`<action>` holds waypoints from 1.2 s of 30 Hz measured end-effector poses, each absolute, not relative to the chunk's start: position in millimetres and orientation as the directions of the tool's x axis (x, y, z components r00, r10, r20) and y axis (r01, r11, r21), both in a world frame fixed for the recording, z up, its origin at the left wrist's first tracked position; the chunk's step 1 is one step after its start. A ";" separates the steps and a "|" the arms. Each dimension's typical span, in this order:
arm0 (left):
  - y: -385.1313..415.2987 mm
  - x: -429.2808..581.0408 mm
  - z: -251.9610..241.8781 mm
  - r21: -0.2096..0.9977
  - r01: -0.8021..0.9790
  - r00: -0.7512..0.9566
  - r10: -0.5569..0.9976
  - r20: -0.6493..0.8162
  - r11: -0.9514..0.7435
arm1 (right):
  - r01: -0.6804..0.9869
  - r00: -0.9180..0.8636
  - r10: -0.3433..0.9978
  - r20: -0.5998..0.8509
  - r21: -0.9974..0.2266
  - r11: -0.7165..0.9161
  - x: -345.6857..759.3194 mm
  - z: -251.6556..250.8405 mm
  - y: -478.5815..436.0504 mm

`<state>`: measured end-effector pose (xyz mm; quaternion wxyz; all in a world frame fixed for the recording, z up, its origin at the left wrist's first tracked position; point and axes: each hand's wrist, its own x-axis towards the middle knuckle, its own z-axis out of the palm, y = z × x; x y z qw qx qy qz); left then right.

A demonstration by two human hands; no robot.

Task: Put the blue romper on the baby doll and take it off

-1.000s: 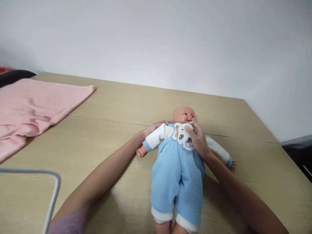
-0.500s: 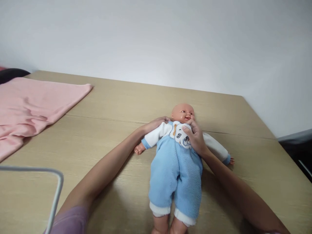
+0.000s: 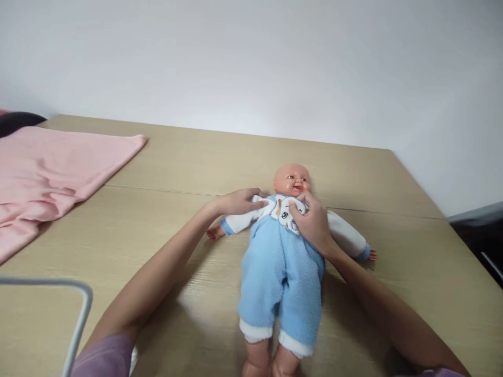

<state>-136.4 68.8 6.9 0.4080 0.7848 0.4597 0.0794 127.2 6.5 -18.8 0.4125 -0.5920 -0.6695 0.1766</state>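
Note:
A baby doll (image 3: 293, 179) lies on its back with its head away from me and its arms spread. It wears a fleecy light-blue romper (image 3: 281, 267) with white sleeves and an animal face on the chest. My left hand (image 3: 239, 201) is closed around the white sleeve (image 3: 239, 222) near the shoulder, thumb in front and the other fingers partly hidden. On the other side, my right hand (image 3: 315, 222) rests on the chest just under the chin, thumb and fingers closed on the romper's upper edge. Part of the animal face is covered by it.
A crumpled pink blanket (image 3: 58, 178) lies on the left of the wooden table (image 3: 188, 157). A pale bent metal rod (image 3: 80, 314) stands in the near left corner. Behind the table is a white wall (image 3: 251, 68); a dark object (image 3: 479, 241) is beyond its right edge.
My left hand has shifted from beside the doll's neck onto its shoulder and sleeve, and that doll arm now reaches farther out left. My right hand stays at the chest.

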 end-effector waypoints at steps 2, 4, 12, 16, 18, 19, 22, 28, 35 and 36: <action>71.7 -137.4 2.7 0.762 0.586 0.638 0.737 -0.224 -0.276 | 0.644 0.021 0.939 0.344 -0.723 0.250 128.2 -18.9 7.5; 73.5 -137.8 -0.7 0.797 0.539 0.684 0.694 -0.226 -0.273 | 0.641 -0.006 0.942 0.336 -0.722 0.261 129.1 -18.6 8.2; 72.0 -138.9 0.9 0.801 0.542 0.691 0.678 -0.252 -0.255 | 0.687 -0.062 0.956 0.287 -0.682 0.249 133.3 -12.5 9.7; 72.8 -153.4 5.9 0.779 0.574 0.708 0.631 -0.317 -0.252 | 0.825 -0.104 0.971 0.214 -0.527 0.205 145.7 -1.6 11.5; 72.5 -162.5 8.6 0.765 0.590 0.714 0.609 -0.345 -0.258 | 0.845 -0.139 0.975 0.175 -0.492 0.209 154.2 5.2 12.8; 72.1 -166.7 10.1 0.758 0.596 0.719 0.596 -0.358 -0.263 | 0.845 -0.159 0.976 0.150 -0.491 0.213 158.2 8.5 13.7; 69.8 -176.2 16.2 0.746 0.602 0.739 0.554 -0.384 -0.284 | 0.835 -0.214 0.975 0.054 -0.508 0.211 167.6 15.6 17.7; 64.9 -180.3 27.1 0.621 0.724 0.656 0.578 -0.485 -0.301 | 0.821 -0.267 0.964 0.000 -0.524 0.227 175.9 14.8 26.3; 63.0 -180.0 22.6 0.491 0.836 0.512 0.673 -0.534 -0.247 | 0.779 -0.285 0.958 0.047 -0.571 0.259 202.6 11.4 7.5; 60.2 -179.0 24.2 0.457 0.853 0.486 0.701 -0.521 -0.252 | 0.773 -0.283 0.957 0.068 -0.575 0.269 209.2 9.1 1.9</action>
